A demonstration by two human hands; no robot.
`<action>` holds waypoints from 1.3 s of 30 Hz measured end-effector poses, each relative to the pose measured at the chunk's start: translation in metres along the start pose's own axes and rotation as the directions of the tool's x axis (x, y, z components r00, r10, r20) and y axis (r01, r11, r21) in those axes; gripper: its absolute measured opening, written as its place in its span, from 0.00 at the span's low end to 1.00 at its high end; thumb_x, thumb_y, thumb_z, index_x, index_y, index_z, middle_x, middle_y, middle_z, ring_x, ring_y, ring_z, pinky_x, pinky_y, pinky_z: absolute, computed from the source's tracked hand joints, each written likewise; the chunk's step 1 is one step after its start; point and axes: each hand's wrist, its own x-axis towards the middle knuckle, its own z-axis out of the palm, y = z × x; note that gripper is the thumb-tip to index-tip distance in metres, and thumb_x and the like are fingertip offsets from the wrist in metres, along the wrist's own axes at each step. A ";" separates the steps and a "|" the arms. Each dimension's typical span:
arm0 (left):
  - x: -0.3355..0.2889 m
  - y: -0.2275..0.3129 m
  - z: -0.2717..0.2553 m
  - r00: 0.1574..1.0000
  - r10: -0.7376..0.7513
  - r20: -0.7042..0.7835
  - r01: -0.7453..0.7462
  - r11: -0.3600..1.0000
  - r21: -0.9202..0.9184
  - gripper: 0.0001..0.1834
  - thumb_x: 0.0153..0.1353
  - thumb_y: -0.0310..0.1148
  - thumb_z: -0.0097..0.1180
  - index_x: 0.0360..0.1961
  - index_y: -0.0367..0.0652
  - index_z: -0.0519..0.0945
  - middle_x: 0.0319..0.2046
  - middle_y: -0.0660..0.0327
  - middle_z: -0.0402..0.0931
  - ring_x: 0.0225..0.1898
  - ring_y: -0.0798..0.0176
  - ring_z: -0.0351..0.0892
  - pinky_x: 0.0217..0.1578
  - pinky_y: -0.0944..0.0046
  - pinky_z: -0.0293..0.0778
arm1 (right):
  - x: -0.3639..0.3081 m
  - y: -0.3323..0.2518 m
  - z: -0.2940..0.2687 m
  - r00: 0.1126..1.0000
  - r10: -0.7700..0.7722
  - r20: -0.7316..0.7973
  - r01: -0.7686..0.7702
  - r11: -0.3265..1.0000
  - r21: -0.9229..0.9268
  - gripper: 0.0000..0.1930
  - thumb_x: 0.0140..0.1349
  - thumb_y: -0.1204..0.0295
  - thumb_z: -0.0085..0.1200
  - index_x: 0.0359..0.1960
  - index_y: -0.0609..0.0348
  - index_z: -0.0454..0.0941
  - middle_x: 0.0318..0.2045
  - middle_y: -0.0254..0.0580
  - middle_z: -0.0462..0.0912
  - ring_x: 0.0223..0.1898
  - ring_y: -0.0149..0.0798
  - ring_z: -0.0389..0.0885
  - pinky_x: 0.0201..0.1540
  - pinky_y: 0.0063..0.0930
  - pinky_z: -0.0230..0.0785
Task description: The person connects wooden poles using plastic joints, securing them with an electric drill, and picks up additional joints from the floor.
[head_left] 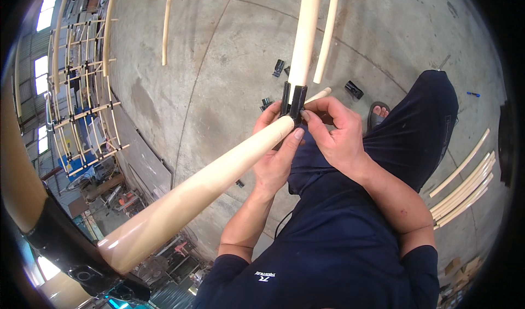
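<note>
A black pipe joint (295, 102) sits where a long cream pipe (202, 194), slanting up from the lower left, meets an upright cream pipe (304, 36). The joint's halves stand slightly apart around the upright pipe. My left hand (275, 164) wraps round the joint from below, its thumb pressed on the near side. My right hand (340, 134) pinches thumb and index finger at the joint's right edge; whatever small dark piece is between them is mostly hidden. A third thin pipe (320, 95) shows behind the joint.
A larger black joint (71, 249) clasps the near pipe at lower left. Loose black joints (354, 89) lie on the concrete floor (235, 52). Several cream pipes (465, 194) lie at right, beside a blue marker (473, 94). A pipe rack (85, 90) stands at far left.
</note>
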 end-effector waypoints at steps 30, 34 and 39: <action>0.051 0.005 -0.031 0.934 -0.328 0.140 0.357 0.853 -0.380 0.06 0.69 0.25 0.59 0.43 0.34 0.83 0.36 0.54 0.86 0.33 0.65 0.86 0.35 0.67 0.85 | 0.004 0.021 -0.002 0.966 -0.257 -0.015 0.253 0.961 -0.114 0.07 0.61 0.79 0.63 0.40 0.65 0.82 0.33 0.49 0.88 0.35 0.44 0.89 0.39 0.32 0.79; 0.052 0.003 -0.034 0.928 -0.337 0.156 0.371 0.833 -0.409 0.05 0.69 0.25 0.59 0.43 0.35 0.82 0.36 0.55 0.86 0.33 0.65 0.86 0.35 0.66 0.86 | 0.002 0.017 -0.001 0.979 -0.203 -0.026 0.199 0.974 -0.104 0.07 0.62 0.78 0.63 0.40 0.66 0.82 0.34 0.48 0.88 0.35 0.40 0.89 0.41 0.30 0.80; 0.057 0.000 -0.038 0.906 -0.373 0.200 0.423 0.811 -0.404 0.06 0.69 0.24 0.59 0.45 0.36 0.81 0.37 0.55 0.85 0.34 0.64 0.86 0.36 0.66 0.86 | -0.004 0.013 0.006 0.996 0.036 -0.078 -0.027 0.993 0.111 0.07 0.64 0.77 0.63 0.41 0.66 0.82 0.33 0.45 0.88 0.36 0.34 0.88 0.42 0.27 0.79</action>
